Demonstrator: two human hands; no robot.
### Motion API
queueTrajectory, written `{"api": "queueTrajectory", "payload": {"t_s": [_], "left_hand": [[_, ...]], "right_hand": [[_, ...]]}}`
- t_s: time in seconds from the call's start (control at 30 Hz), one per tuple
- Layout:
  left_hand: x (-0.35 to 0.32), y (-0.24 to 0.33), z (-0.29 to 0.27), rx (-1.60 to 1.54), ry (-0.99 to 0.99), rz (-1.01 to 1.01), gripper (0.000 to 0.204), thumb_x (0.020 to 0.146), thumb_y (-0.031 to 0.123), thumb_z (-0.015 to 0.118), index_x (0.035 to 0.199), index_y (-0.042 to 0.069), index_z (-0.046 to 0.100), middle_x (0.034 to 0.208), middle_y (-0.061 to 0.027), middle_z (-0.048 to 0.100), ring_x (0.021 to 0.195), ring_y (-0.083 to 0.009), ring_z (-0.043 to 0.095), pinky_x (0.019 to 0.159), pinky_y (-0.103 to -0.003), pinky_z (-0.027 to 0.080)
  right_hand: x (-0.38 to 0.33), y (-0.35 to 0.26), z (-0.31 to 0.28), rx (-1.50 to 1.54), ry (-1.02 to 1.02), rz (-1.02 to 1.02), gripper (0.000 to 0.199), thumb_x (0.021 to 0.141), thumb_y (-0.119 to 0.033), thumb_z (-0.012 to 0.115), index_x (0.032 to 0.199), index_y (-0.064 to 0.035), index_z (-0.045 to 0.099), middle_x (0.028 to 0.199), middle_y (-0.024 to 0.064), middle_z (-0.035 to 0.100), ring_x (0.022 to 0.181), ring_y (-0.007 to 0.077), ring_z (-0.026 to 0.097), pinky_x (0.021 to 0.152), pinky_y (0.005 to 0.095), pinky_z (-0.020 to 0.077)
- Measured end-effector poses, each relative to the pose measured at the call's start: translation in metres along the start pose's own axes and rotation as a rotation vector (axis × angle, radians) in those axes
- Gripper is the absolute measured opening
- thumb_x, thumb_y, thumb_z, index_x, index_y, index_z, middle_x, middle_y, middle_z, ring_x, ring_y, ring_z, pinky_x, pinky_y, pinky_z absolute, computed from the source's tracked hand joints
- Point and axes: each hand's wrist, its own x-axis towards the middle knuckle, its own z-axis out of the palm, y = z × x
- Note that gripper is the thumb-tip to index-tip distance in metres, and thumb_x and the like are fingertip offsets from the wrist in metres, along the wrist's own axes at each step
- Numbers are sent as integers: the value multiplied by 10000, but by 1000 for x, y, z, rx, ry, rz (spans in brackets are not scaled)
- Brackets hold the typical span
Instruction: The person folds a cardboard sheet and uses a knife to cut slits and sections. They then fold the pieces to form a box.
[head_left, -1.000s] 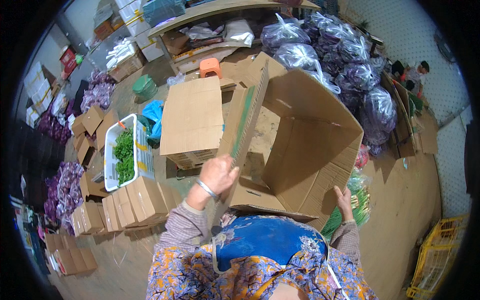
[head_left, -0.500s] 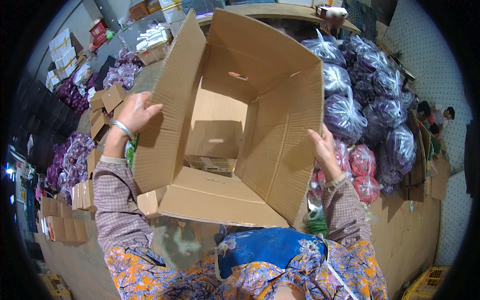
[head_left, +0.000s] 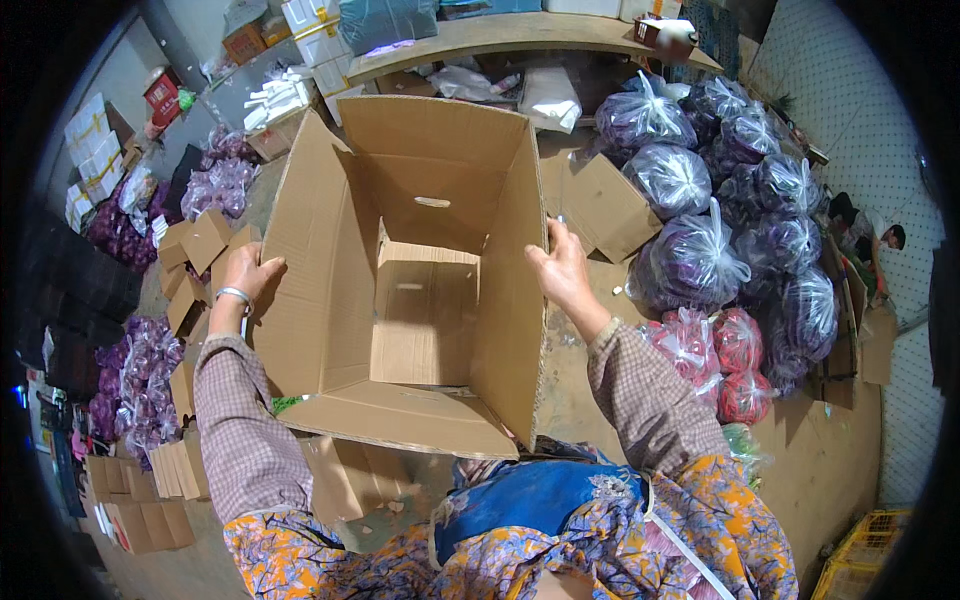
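Note:
A large brown cardboard box is held up in front of me, its top flaps spread and its inside facing me. My left hand grips the left flap, its thumb on the near face and most of the fingers behind the cardboard. On the opposite side, my right hand is closed on the edge of the right flap. Slot-shaped hand holes show in the box walls. Nothing lies inside the box that I can see, only bare cardboard at its far end. A bracelet circles my left wrist.
Clear bags of dark purple produce are piled at right, with red bagged bundles below them. Folded cartons lie at left near more purple bags. A long table spans the back. Another person is far right.
The box has come lower and its right side has swung left, so it looks narrower. My right hand has moved left with it. Cardboard now fills its far end, where a gap showed before.

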Motion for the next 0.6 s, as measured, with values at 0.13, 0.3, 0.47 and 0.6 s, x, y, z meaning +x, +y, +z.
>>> {"api": "queueTrajectory", "payload": {"t_s": [0.13,0.3,0.47,0.6], "left_hand": [[39,-51,14,428,77,-5,448,736,329,627,1038,40,466,980,-199,550,916,-339,541,737,-426,442],[68,-42,40,585,256,11,609,678,283,692,1171,107,380,1135,-113,481,1013,-304,492,788,-430,426],[61,-54,25,685,358,143,524,675,271,684,1121,94,472,1120,-108,492,1022,-280,482,835,-401,406],[28,-24,8,305,92,14,337,730,308,626,915,28,597,1015,-147,554,971,-302,516,823,-362,420]], "right_hand": [[28,-31,40,33,58,37,468,715,-170,543,1161,-62,449,925,175,504,833,280,482,781,362,401],[59,-48,69,20,73,-202,437,720,-88,515,1153,-95,449,929,156,459,887,267,467,790,366,399],[82,-65,97,71,-24,-228,388,707,-51,514,1090,-92,470,942,170,413,891,306,441,764,385,396],[89,-76,112,102,-95,-253,352,702,-44,512,1051,-77,480,964,188,402,911,338,429,792,400,384]]}}
